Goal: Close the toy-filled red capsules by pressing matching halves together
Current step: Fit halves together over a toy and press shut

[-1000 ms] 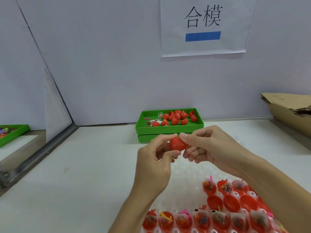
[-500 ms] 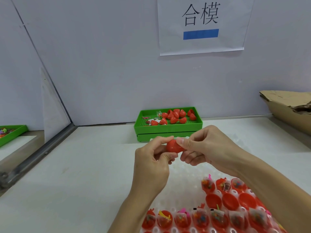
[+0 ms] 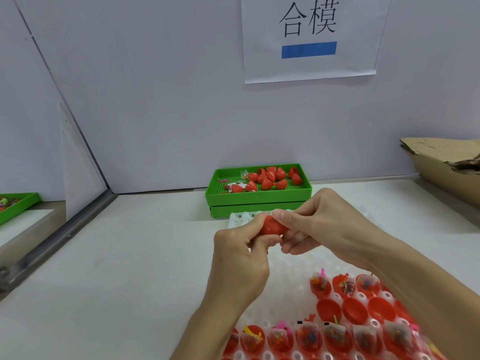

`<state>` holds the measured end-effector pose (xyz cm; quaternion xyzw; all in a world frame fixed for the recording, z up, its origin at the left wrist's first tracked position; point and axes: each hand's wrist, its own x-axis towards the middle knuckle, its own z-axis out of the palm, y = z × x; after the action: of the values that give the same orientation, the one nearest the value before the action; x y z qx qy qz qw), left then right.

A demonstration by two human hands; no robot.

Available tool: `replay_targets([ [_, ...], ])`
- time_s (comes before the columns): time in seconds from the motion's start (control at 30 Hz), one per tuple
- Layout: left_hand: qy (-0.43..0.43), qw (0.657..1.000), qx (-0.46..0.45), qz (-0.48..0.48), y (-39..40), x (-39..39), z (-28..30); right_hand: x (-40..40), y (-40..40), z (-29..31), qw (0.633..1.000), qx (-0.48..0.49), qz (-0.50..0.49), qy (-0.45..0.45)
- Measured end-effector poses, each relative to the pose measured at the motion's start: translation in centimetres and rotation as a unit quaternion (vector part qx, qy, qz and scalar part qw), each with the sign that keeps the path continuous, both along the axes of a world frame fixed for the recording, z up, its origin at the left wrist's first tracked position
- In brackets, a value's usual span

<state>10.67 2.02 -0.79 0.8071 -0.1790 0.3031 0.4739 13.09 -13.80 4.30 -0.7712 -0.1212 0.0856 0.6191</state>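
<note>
A red capsule (image 3: 271, 226) is held above the table between both hands. My left hand (image 3: 240, 258) grips its left end with curled fingers and thumb. My right hand (image 3: 319, 224) pinches its right end, thumb on top and fingers curled below. Most of the capsule is hidden by fingers, so its seam cannot be seen. Below, a clear blister tray (image 3: 288, 289) holds several open red halves (image 3: 354, 310), some empty, several with small bagged toys (image 3: 307, 336).
A green tray (image 3: 259, 197) at the back holds several closed red capsules (image 3: 270, 178) and loose toy bags. A torn cardboard box (image 3: 441, 165) sits at the right. Another green tray (image 3: 18, 206) lies far left beyond a metal rail (image 3: 59, 240).
Both hands stay on the red capsule and have drifted slightly down and closer together. The right thumb now lies further over the capsule's top.
</note>
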Motion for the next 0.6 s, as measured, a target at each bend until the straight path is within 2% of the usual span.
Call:
replay_targets([
  [0.13, 0.041, 0.998, -0.022, -0.038, 0.0, -0.4, 0.7, -0.2, -0.3, 0.8, 0.999, -0.051, 0.0, -0.019],
  [0.3, 0.145, 0.969, -0.167, -0.107, 0.2, -0.1, 1.1, 0.1, -0.5, 0.9, 0.994, -0.084, -0.007, -0.076],
  [0.37, 0.191, 0.938, -0.262, -0.12, 0.1, 0.0, 1.2, 0.3, -0.6, 0.8, 0.988, -0.108, -0.018, -0.113],
  [0.47, 0.24, 0.867, -0.409, -0.155, -0.3, 0.2, 1.4, 0.3, -0.6, 0.3, 0.96, -0.145, -0.064, -0.229],
  [0.6, 0.27, 0.801, -0.488, -0.218, -0.6, 0.0, 1.7, -0.3, 1.0, -1.2, 0.922, -0.157, -0.004, -0.355],
])
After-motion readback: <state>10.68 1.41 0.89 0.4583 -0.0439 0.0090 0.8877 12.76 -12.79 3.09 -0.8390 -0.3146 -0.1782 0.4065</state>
